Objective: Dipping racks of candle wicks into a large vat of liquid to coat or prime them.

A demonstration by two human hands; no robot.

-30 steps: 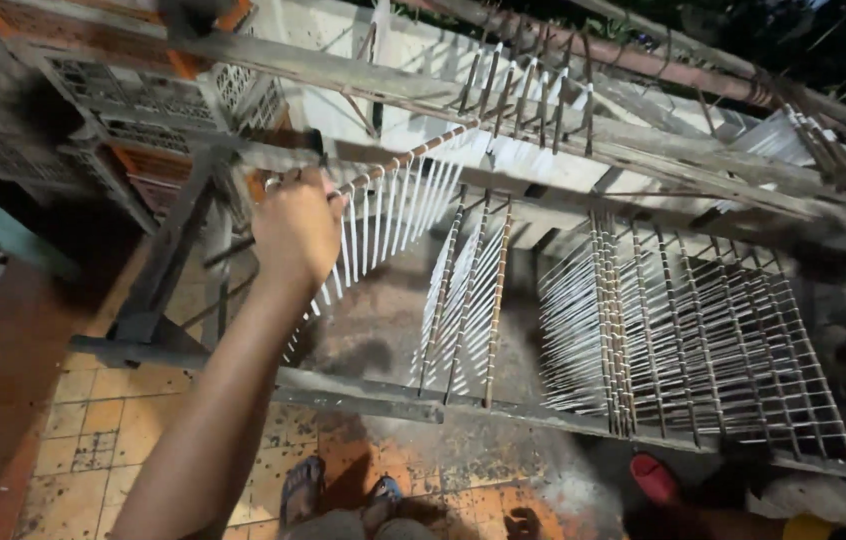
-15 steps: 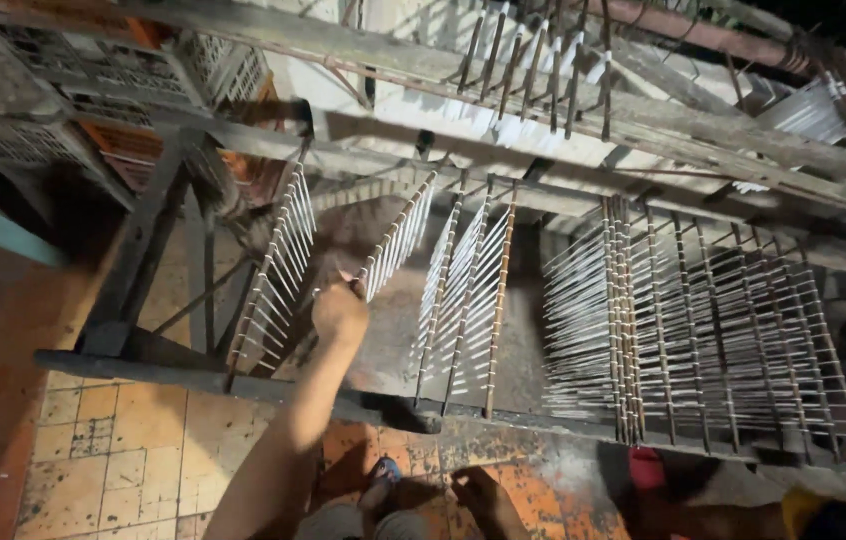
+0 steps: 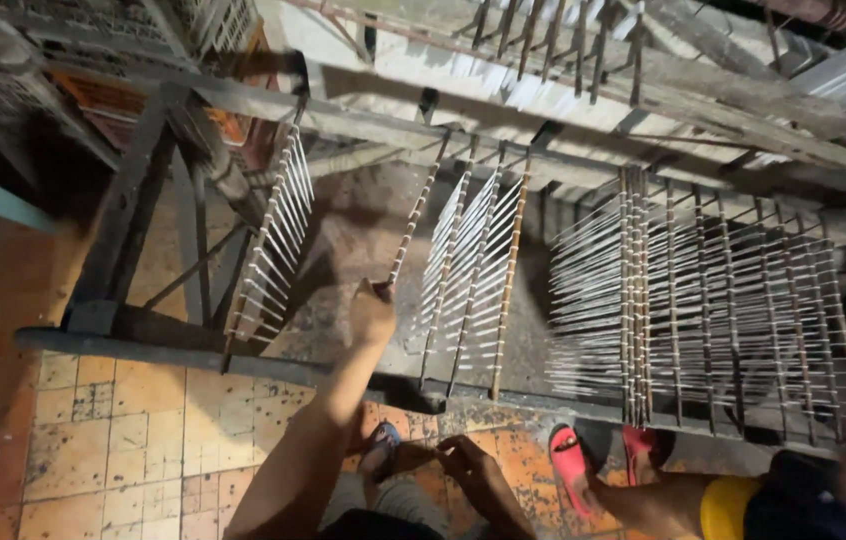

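Note:
My left hand (image 3: 373, 312) reaches up to the near end of a thin wooden stick (image 3: 411, 222) and is closed around it. The stick lies across a dark metal frame (image 3: 143, 345), and white rods hang from it in a row. A similar stick of white rods (image 3: 273, 235) rests tilted to its left. Several more rod-laden sticks (image 3: 473, 260) lie to its right. My right hand (image 3: 465, 462) hangs low over the tiled floor beside my sandalled foot (image 3: 381, 450), fingers loose and holding nothing.
A dense bank of white rods on sticks (image 3: 703, 300) fills the frame's right side. Another person's red sandals (image 3: 573, 465) and yellow garment (image 3: 728, 505) are at the bottom right. Wooden beams (image 3: 643, 90) and crates (image 3: 93, 90) stand behind. Orange tiled floor (image 3: 113, 440) lies left.
My left hand has come down from the upper left of the rack to the near end of a middle stick. The rod-laden stick it held now rests on the frame's left.

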